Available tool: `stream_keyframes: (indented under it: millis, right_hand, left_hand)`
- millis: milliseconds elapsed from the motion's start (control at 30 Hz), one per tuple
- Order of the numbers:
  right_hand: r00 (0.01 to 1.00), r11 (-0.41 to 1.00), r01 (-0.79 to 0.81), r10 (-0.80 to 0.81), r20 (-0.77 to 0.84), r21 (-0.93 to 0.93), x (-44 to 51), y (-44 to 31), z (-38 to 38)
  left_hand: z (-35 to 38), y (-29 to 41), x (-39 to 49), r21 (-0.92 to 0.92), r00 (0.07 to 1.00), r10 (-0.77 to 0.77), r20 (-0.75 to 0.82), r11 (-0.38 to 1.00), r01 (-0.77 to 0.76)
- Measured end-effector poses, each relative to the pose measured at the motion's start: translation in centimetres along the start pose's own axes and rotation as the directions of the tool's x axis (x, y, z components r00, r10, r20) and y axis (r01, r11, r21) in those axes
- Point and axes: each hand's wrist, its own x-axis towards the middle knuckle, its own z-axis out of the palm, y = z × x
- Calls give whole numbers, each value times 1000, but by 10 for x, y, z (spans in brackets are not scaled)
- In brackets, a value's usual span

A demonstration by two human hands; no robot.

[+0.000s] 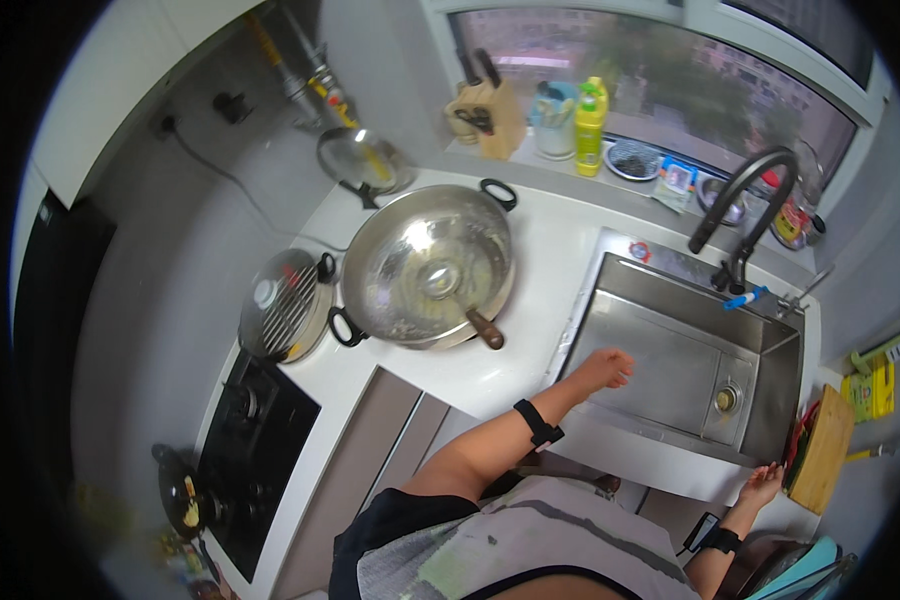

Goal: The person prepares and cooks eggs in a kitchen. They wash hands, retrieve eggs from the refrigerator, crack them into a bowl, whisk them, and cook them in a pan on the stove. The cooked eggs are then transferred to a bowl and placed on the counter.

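Observation:
My left hand (609, 370) hovers over the near left part of a stainless steel sink (645, 337), its fingers loosely bent and nothing held. At the sink's front right corner is my right hand (763, 484), fingers partly curled close to a wooden cutting board (823, 450) that stands on edge. Whether those fingertips touch anything cannot be made out. A drain strainer (726, 399) sits in the sink floor. Left of the sink rests a large steel wok (427, 262) with black loop handles, a ladle (484, 328) with a brown handle lying in it.
A dark gooseneck faucet (784, 169) arches over the sink's back. Along the windowsill stand a knife block (499, 112), a yellow detergent bottle (589, 131) and bowls. A glass-lidded pot (289, 307) is beside the black gas cooktop (259, 457). A small frying pan (176, 491) holds yellow food.

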Motion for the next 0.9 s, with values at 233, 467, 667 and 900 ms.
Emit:
stream_keyframes:
  millis: [233, 467, 667, 900]
  right_hand:
    - [949, 956, 78, 16, 316, -283, -83, 44, 124]
    - [254, 711, 357, 550, 796, -606, -289, 146, 296]
    - [-32, 667, 533, 631, 775, -521, -407, 212, 382]
    - [32, 688, 569, 529, 848, -450, -432, 270, 401]
  left_hand:
    - [-105, 14, -67, -38, 963, 113, -244, 991, -126]
    - [-167, 45, -197, 151, 943, 315, -109, 943, -298]
    - [-229, 44, -296, 263, 508, 498, -703, 846, -464]
    - [-322, 6, -275, 279, 148, 321, -935, 928, -248]
